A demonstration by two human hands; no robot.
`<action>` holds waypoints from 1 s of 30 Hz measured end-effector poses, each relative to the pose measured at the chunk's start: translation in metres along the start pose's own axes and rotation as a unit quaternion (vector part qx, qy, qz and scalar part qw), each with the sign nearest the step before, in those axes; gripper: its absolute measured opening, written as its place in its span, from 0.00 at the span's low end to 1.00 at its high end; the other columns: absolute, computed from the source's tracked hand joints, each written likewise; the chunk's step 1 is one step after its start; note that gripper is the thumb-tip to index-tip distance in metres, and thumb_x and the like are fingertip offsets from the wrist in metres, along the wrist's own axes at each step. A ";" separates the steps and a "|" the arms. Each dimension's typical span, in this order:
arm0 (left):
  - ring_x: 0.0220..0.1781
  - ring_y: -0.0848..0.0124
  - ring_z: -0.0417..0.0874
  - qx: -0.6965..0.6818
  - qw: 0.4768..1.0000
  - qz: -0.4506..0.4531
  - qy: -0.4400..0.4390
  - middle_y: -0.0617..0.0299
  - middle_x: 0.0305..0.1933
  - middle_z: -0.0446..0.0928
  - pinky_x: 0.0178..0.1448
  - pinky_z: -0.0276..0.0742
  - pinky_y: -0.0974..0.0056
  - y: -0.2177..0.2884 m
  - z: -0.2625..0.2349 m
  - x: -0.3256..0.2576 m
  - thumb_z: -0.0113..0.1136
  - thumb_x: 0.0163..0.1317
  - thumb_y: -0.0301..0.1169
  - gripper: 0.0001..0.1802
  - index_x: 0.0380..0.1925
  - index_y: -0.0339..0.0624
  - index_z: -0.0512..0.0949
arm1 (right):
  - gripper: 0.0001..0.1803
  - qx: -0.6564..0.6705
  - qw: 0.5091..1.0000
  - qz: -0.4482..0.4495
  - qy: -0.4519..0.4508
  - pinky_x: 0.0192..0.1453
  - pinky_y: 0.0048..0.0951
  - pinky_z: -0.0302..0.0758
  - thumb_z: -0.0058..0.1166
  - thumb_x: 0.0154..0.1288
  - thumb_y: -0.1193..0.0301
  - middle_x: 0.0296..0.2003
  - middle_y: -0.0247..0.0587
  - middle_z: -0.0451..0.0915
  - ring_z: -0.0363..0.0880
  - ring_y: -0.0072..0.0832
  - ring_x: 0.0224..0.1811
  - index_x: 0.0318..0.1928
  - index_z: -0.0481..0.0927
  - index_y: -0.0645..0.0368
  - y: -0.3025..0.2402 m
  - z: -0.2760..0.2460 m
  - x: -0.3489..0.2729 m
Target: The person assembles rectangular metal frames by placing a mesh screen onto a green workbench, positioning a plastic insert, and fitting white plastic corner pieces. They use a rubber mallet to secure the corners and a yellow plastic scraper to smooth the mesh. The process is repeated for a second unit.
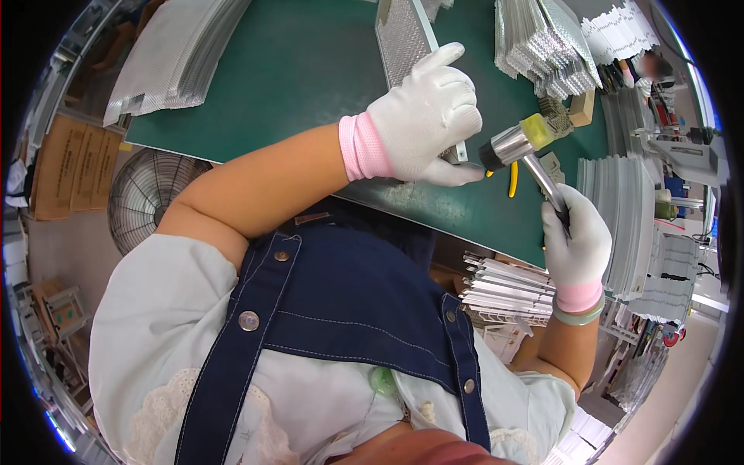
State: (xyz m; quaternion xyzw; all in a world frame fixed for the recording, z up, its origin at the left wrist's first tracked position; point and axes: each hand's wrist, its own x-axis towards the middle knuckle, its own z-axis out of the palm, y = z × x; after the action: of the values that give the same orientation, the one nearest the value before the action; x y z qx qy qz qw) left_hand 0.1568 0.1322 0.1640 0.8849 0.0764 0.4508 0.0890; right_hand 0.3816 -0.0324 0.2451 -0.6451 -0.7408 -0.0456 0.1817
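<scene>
My left hand (434, 116), in a white glove with a pink cuff, grips the edge of a metal mesh panel (399, 54) with a silver frame, which stands on edge on the green tabletop (302, 70). A mallet (511, 146) with a silver head, one black face and one yellow face, is in my gloved right hand (577, 236). My fingers wrap round its metal handle. The black face is close to the frame's near end, beside my left thumb; whether they touch I cannot tell. Just behind the mallet lies a yellow-handled tool (513, 180), partly hidden.
Stacked mesh sheets (178, 54) lie at the back left, more mesh pieces (542, 46) at the back right near a wooden block (582, 108). Pale panels (616, 225) stand at the right. Metal strips (508, 287) sit below the table edge. A floor fan (143, 198) stands left.
</scene>
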 end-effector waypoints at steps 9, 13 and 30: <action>0.39 0.56 0.77 0.018 1.000 -0.007 -0.024 0.58 0.27 0.71 0.73 0.60 0.37 0.002 0.000 0.000 0.73 0.44 0.42 0.19 0.21 0.43 0.74 | 0.17 -0.084 0.991 -0.100 0.040 0.30 0.33 0.74 0.66 0.57 0.75 0.26 0.39 0.77 0.78 0.37 0.25 0.48 0.80 0.55 -0.003 0.000 0.010; 0.38 0.56 0.76 0.019 1.000 0.007 -0.001 0.58 0.26 0.70 0.72 0.61 0.38 -0.001 0.003 -0.001 0.74 0.43 0.43 0.20 0.20 0.44 0.73 | 0.19 -0.096 0.989 -0.112 0.030 0.29 0.34 0.74 0.66 0.55 0.75 0.27 0.39 0.78 0.79 0.37 0.26 0.49 0.80 0.55 -0.008 -0.003 0.013; 0.43 0.55 0.78 0.041 0.999 0.018 0.005 0.57 0.28 0.73 0.71 0.61 0.38 -0.007 0.002 -0.004 0.71 0.42 0.51 0.24 0.22 0.42 0.75 | 0.19 -0.139 0.972 -0.169 0.085 0.34 0.31 0.78 0.66 0.56 0.79 0.32 0.40 0.83 0.82 0.35 0.30 0.50 0.82 0.58 -0.002 -0.006 0.011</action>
State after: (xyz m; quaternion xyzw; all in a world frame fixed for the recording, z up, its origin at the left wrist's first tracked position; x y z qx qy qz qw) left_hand 0.1552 0.1377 0.1580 0.8867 0.0789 0.4535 0.0443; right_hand 0.3800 -0.0239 0.2551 -0.5236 -0.8071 -0.2325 0.1425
